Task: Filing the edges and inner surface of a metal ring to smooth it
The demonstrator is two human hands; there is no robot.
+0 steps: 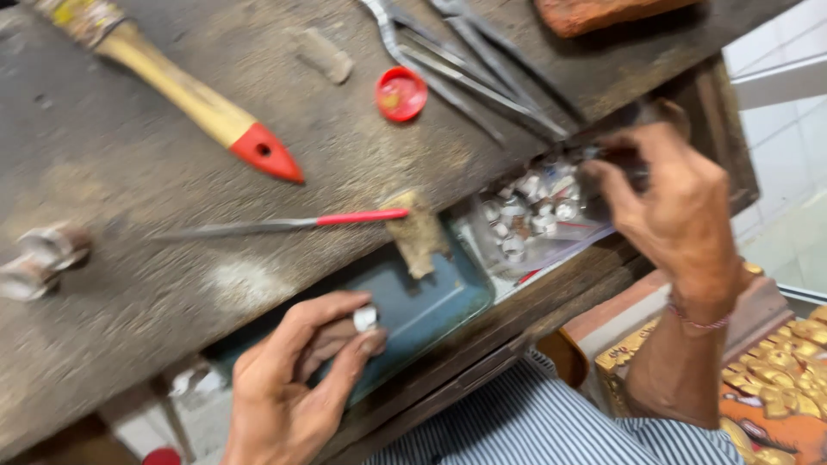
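Worn grey workbench (pixel 129 327) is filling the frame, white tiles showing at right. Lying across it — a red-tipped wooden brush handle (pixel 202 103), a red-handled file (pixel 284 224), a red cap (pixel 401 93), steel pliers (pixel 482 69). Left hand (pixel 289 379) is pinching a small silver ring (pixel 365 318) over a teal tray (pixel 431 301); right hand (pixel 672 207) is reaching, fingers bunched, into a clear bag of rings (pixel 530 215) — grip unclear.

Red-tipped brush handle (pixel 198 99), red cap (pixel 401 93), red-handled file (pixel 284 224), steel pliers (pixel 474 65) on worn bench (pixel 129 172).
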